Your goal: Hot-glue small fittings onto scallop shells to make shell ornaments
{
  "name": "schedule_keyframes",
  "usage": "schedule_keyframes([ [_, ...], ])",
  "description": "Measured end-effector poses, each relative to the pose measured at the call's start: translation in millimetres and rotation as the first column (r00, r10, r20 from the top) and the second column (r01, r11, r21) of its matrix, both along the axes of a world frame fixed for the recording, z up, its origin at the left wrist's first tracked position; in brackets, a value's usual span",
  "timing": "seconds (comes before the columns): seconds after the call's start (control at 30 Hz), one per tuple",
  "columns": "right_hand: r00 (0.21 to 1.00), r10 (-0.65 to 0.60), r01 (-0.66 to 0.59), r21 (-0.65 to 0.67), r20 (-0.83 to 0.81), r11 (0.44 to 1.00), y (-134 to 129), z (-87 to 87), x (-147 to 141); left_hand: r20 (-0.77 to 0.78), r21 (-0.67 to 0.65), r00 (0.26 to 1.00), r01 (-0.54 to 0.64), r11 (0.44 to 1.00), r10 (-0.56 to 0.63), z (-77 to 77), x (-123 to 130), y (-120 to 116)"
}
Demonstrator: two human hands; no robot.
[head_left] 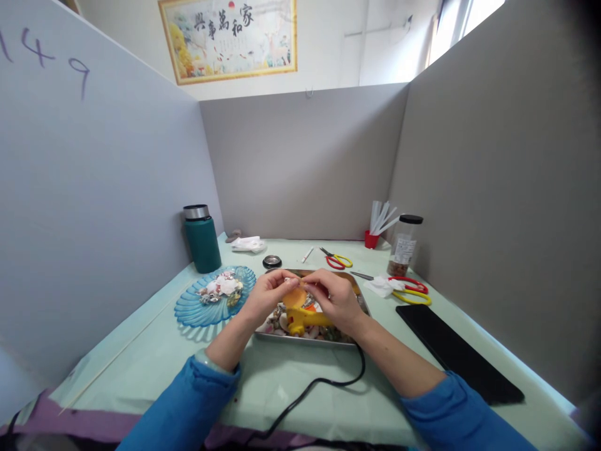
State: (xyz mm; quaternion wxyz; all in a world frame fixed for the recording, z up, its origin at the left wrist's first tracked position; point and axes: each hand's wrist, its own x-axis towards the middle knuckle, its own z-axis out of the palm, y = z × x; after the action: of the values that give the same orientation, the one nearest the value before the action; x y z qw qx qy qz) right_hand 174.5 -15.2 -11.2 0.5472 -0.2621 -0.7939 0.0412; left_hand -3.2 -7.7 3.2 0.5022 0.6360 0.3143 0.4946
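Directions take the metal tray [305, 341] as the dial centre, with 12 o'clock pointing away from the person. The left hand [268, 297] and the right hand [339, 300] meet above the tray, toward 12 o'clock, thumbs and forefingers pinched on a small piece [301, 283], which the fingertips mostly cover; its type cannot be determined. An orange rounded piece [294, 298] sits just below the left fingertips; whether they grasp it cannot be told. A yellow gun-shaped tool [310, 319] lies in the tray at 6 o'clock from the fingertips, over mixed shells [276, 324]. A black cable [323, 380] runs from the tray's 5 o'clock corner toward the person. The blue plate [184, 308] stands at 9 o'clock, the green bottle [203, 245] at 10, the smaller scissors [336, 260] at 1, the jar [402, 252] at 2 and the black slab [455, 351] at 4.
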Motion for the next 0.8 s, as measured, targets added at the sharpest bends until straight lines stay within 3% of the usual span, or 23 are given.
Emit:
schedule_keyframes([
  [0.8, 0.999, 0.016, -0.016, -0.008, 0.049, 1.0, -0.8, -1.2, 0.5, -0.028, 0.005, 0.999, -0.034, 0.999, 0.035, -4.7, -0.8, 3.5],
])
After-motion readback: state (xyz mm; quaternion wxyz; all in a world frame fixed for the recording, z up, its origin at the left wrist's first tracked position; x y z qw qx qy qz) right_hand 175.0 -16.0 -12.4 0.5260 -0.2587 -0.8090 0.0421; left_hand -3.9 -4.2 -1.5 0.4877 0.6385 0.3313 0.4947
